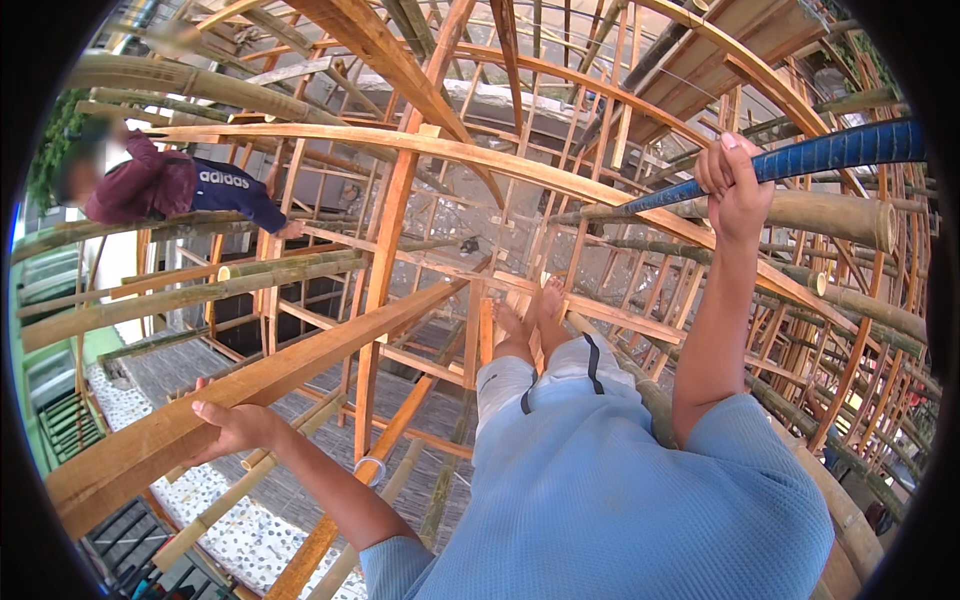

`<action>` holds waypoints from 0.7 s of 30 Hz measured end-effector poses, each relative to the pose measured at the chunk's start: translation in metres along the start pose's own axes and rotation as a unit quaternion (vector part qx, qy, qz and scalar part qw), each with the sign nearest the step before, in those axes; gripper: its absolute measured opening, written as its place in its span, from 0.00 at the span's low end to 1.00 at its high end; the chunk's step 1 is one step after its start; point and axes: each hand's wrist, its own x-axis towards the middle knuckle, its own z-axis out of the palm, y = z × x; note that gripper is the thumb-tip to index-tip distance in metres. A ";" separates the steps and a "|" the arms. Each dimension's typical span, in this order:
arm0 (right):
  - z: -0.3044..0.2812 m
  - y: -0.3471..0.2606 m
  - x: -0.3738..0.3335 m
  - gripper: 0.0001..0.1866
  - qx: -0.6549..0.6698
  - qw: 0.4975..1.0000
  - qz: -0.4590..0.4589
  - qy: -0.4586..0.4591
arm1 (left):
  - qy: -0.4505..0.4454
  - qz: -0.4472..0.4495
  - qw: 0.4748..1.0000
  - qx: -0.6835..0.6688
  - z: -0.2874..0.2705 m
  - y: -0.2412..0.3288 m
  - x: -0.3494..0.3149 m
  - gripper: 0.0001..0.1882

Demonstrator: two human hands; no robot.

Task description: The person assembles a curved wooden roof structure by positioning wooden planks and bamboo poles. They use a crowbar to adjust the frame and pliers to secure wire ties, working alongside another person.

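My left hand (235, 430) is closed around the edge of a long squared wooden beam (290, 375). The thumb lies on its near side and fingertips show over the far side. From the lower left, this beam slants up toward the middle, near my bare feet (530, 315). Raised on the right, my right hand (735, 180) is wrapped round a long blue ribbed bar (830, 155). The bar narrows toward the middle, where it passes by a bamboo pole and a curved-looking timber (560, 175); whether it touches them I cannot tell.
Bamboo poles (830, 215) and upright timbers (390, 240) form a scaffold all round me. Another person (190, 185) in dark clothes is among the poles at the left, a hand on a thin timber. Far below lie the ground (480, 210) and white pebbled paving (250, 525).
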 end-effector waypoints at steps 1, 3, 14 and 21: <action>-0.007 -0.003 0.002 0.19 -0.006 1.000 -0.002 0.029 | -0.007 0.005 1.000 0.004 0.001 0.000 0.000 0.46; -0.022 -0.013 0.006 0.19 -0.029 0.998 -0.006 0.050 | -0.010 0.024 1.000 0.014 0.002 0.002 0.002 0.46; -0.099 -0.013 -0.020 0.20 -0.169 0.985 -0.006 0.030 | -0.001 0.049 0.999 0.020 0.002 -0.012 0.012 0.46; -0.089 0.014 -0.031 0.22 -0.252 0.967 0.004 0.044 | -0.005 0.041 0.999 0.001 -0.005 0.000 -0.001 0.48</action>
